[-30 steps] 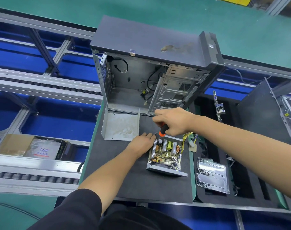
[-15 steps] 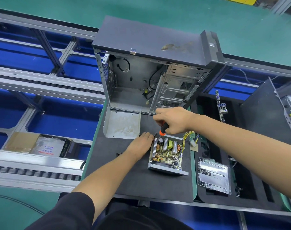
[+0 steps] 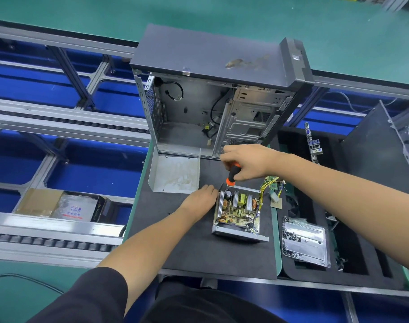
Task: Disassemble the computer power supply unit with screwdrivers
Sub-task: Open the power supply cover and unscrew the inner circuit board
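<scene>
A worker takes apart a computer power supply at a bench beside a roller conveyor. Left of the work, the unit's removed sheet-metal cover (image 3: 175, 174) lies open side up on the dark foam mat (image 3: 199, 252). The left hand (image 3: 200, 199) rests flat on the mat, fingers extended against the near-left wall of the power supply unit (image 3: 237, 212), bracing it. The unit sits at mid-mat, just in front of the gutted computer case (image 3: 217, 99), its circuit board exposed and facing up. Its long axis appears to run away from the worker toward the case, tilted slightly right, with the yellow wire bundle (image 3: 267, 186) trailing from the far-right corner. The right hand (image 3: 247, 163) is wrapped round the orange-and-black screwdriver (image 3: 232, 174), its tip angled down into the far-left corner of the tray; whether it is seated in a screw cannot be made out. The steel tray looks stiff and moderately weighty but free to slide on foam; its outer walls seem the safest hold, since the board's components and thin heatsink fins look fragile. At right, a clear screw tray (image 3: 306, 243) waits.
</scene>
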Tool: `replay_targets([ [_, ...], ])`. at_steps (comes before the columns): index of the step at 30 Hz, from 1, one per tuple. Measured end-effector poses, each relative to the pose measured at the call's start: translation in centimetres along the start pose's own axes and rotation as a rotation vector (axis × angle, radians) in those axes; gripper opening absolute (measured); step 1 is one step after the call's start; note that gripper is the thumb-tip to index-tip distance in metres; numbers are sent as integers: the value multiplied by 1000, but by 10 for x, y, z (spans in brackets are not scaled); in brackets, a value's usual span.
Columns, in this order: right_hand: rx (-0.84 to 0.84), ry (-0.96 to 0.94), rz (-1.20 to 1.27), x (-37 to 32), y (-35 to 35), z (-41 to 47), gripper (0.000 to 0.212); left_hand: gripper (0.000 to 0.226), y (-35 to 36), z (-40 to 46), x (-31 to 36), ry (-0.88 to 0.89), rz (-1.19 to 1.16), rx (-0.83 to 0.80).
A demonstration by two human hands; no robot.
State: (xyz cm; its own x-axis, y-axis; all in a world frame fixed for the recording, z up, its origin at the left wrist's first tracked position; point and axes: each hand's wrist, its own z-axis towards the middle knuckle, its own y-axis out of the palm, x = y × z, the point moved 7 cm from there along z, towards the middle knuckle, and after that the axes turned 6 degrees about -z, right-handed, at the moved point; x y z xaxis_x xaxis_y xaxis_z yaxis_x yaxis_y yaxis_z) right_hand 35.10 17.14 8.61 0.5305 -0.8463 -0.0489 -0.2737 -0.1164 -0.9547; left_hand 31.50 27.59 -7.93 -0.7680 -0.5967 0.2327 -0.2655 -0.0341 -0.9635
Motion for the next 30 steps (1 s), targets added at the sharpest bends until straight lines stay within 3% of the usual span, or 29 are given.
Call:
replay_targets([
  [5,28,52,25,8,-2,-4,26,49,-7,2,0,-62,-99,3],
  [9,74,65,63,11,-6,-5,27,41,-9,2,-11,-217,-263,5],
  [14,77,77,70,13,-10,-5,27,27,5,0,-12,-236,-322,13],
  [22,65,104,80,10,-9,-9,27,6,7,0,-4,-136,-177,-32],
  [30,161,75,209,3,-32,-7,26,20,-7,-21,-16,73,-187,-72],
])
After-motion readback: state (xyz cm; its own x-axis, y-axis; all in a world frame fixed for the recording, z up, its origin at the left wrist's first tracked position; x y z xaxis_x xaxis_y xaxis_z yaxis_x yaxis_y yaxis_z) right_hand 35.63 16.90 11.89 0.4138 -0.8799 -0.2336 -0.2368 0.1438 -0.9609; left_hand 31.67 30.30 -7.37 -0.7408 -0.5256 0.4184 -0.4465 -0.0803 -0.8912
